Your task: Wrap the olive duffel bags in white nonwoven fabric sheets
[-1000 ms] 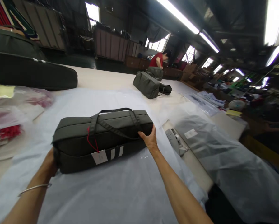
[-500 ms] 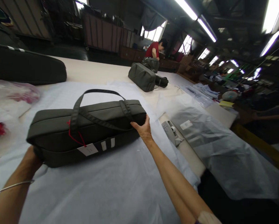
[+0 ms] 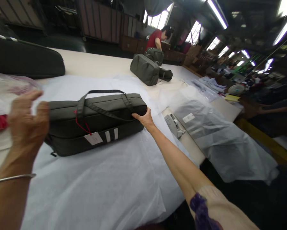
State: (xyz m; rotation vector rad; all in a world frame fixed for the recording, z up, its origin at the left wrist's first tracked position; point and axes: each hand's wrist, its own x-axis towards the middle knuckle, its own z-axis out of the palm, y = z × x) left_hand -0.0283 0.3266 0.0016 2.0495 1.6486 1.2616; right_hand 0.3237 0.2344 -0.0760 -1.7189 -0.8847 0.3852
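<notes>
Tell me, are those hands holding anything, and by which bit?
The right hand holds the tagged dark bag by its right end. The left hand is open by the other end; I can't tell if it touches.

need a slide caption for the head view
Right hand gripping one end of a long boxy grey-green fabric bag on whitish plastic sheeting, open left hand near the other.

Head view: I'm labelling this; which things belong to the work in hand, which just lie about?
Likely in use:
dark bag, right hand on one end, left hand near the other
its white tag
pale sheet underneath

Likely lying about:
yellow sheet
fan
</notes>
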